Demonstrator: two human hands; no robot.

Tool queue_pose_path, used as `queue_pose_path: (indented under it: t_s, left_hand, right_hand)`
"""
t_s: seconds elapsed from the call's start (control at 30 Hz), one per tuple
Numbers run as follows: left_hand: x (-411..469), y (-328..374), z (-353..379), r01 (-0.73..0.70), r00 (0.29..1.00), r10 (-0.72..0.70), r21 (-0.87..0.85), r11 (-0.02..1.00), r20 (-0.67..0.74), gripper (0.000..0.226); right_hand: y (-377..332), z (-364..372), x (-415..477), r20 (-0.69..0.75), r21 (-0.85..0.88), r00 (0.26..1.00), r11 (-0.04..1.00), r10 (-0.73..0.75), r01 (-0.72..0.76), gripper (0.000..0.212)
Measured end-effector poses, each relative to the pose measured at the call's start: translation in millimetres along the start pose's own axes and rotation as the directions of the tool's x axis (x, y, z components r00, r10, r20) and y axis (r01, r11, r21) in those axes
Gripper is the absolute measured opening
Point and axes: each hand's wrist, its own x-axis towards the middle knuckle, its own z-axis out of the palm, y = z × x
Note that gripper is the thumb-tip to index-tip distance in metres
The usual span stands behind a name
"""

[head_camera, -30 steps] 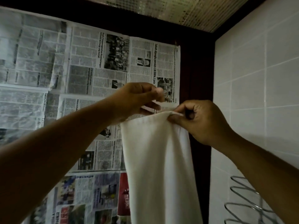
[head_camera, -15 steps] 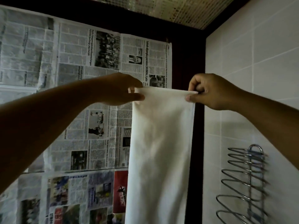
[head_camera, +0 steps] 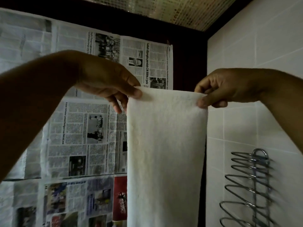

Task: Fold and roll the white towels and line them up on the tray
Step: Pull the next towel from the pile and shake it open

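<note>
Up high, the left hand (head_camera: 113,86) pinches the top left corner of a white towel (head_camera: 165,153), thumb in front and fingers curled behind the cloth. The right hand (head_camera: 219,89) pinches the top right corner the same way, thumb pressed on the front face. Between them the top edge runs nearly straight and taut, and the towel hangs down as a long, narrow strip that passes out of the bottom of the view.

It looks soft, limp and light, with a slightly nubby surface that should not slip from a pinch. It will sag wherever it is not held, so the two top corners are the sensible places to grip. Folding will probably go easier once it lies on a flat surface.

Behind the towel, sheets of newspaper (head_camera: 91,128) cover the wall, and a white tiled wall (head_camera: 262,63) stands to the right. A metal wire rack (head_camera: 250,185) with looped slots is fixed to those tiles. It is blurred, and whether it holds anything cannot be told. The tray is not in view.
</note>
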Motion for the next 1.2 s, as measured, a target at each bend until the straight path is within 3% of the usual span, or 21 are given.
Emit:
queue_pose_path:
  t_s: [0.07,0.13,0.27,0.37,0.47,0.6,0.67,0.8,0.9,1.0,1.07,1.1,1.17,1.2]
  left_hand:
    - [8.2,-7.8,13.2,0.034,0.998,-0.031,-0.065,0.997,0.054,0.057]
    - [28.9,-26.1,32.3,0.084,0.995,-0.088,0.086,0.993,0.041,0.033]
    - [76.5,-82.8,85.7,0.206,0.977,-0.203,0.477,0.855,-0.060,0.033]
    - [89.2,-107.9,103.4,0.242,0.955,-0.090,0.564,0.789,-0.284,0.032]
    - [82.0,-97.7,93.6,0.243,0.885,0.083,0.607,0.757,-0.458,0.027]
    - [64.7,-65.2,65.7,0.202,0.799,0.283,0.682,0.703,-0.530,0.033]
    - [58.8,-57.1,59.9,0.200,0.805,0.296,0.706,0.680,-0.513,0.033]
    - [53.4,-54.8,71.5,0.189,0.878,0.199,0.699,0.690,-0.434,0.033]
    - [53.4,-65.7,92.9,0.176,0.919,0.131,0.686,0.706,-0.371,0.036]
    - [56.6,-85.1,123.3,0.130,0.980,-0.002,0.633,0.763,-0.198,0.032]
    - [53.4,-102.4,157.2,0.120,0.985,-0.165,0.495,0.860,0.048,0.027]
    - [51.1,-114.4,179.0,0.150,0.952,-0.238,0.385,0.911,0.192,0.028]
    - [47.8,-147.7,229.7,0.293,0.830,-0.369,0.236,0.926,0.417,0.031]
    - [46.2,-163.9,255.4,0.354,0.762,-0.422,0.230,0.906,0.491,0.032]
  right_hand:
    - [16.0,16.1,11.1,0.029,-0.009,0.997,0.997,0.076,-0.076,0.008]
    - [40.2,43.7,30.9,0.029,-0.087,0.983,0.980,0.184,-0.181,0.009]
    - [97.2,123.3,63.4,-0.055,-0.155,0.959,0.946,0.279,-0.285,0.007]
    - [116.1,154.1,71.2,-0.331,-0.149,0.922,0.954,0.201,-0.261,0.006]
    - [108.2,140.3,75.5,-0.513,-0.277,0.858,0.942,0.021,-0.189,0.009]
    - [91.7,100.0,72.1,-0.624,-0.380,0.756,0.922,-0.196,-0.074,0.008]
    - [89.8,91.4,65.9,-0.611,-0.375,0.758,0.927,-0.229,-0.021,0.007]
    - [96.8,103.1,52.0,-0.497,-0.341,0.852,0.940,-0.162,-0.020,0.004]
    - [101.7,114.8,44.2,-0.353,-0.221,0.936,0.972,-0.008,-0.075,0.003]
    - [107.5,133.0,34.3,-0.012,-0.158,0.987,0.974,0.161,-0.160,0.006]
    - [115.1,164.6,24.2,0.300,-0.136,0.921,0.967,0.247,-0.215,0.009]
    - [121.5,188.3,17.5,0.431,-0.125,0.860,0.962,0.273,-0.243,0.010]
    - [140.9,247.6,4.5,0.584,-0.130,0.752,0.950,0.305,-0.284,0.011]
    - [151.4,278.7,-1.1,0.593,-0.175,0.734,0.942,0.332,-0.285,0.008]
